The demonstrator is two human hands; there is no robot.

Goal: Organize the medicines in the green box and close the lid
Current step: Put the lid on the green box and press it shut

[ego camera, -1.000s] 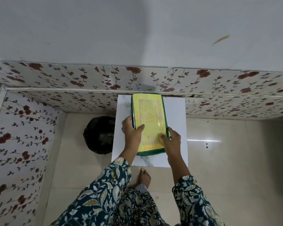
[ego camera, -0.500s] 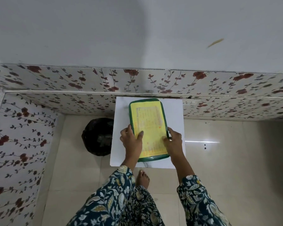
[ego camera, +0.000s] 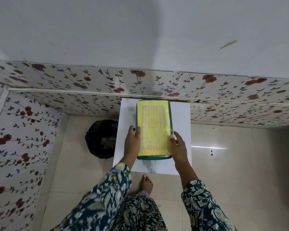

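1. A single head-worn, wide-angle view looks forward and steeply down from standing height.
2. The view faces a floral-panelled wall (ego camera: 140, 80); straight lines bow near the frame edges.
3. The white bench (ego camera: 180, 117) sits centre frame at arm's reach.
4. The floor (ego camera: 240, 164), both sleeves and one foot (ego camera: 146, 183) fill the lower frame.

We are wearing dark teal sleeves (ego camera: 105, 199) printed with cream and yellow leaves, matching trousers (ego camera: 138, 214) showing at six o'clock, and one bare foot (ego camera: 146, 183).
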